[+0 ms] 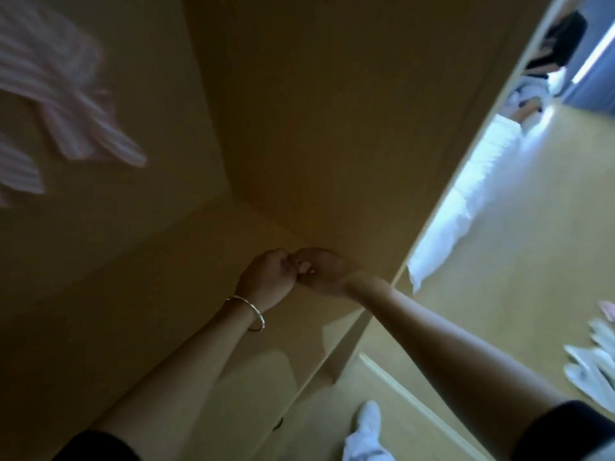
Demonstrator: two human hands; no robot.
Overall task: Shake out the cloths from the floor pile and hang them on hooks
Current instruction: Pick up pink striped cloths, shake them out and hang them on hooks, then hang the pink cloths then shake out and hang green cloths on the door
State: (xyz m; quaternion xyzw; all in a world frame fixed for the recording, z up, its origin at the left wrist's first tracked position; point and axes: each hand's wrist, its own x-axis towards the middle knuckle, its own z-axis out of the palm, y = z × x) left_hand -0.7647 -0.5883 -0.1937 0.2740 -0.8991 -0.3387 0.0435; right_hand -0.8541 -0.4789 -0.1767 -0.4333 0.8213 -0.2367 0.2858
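**Hands met inside the cupboard**

The left hand (266, 277) and right hand (324, 272) touched, fingers curled; whether they pinched anything could not be told. A blurred pink striped cloth (66, 104) lay against the cupboard's (332, 128) left wall.

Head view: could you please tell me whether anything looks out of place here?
White cloths lie strewn on the floor at the right edge; the pink striped cloth upper left is too blurred to judge.

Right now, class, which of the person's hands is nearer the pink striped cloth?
Left, narrowly. The left hand lies well apart from the pink striped cloth, on the side facing it; the right hand touches the left hand on its far side.
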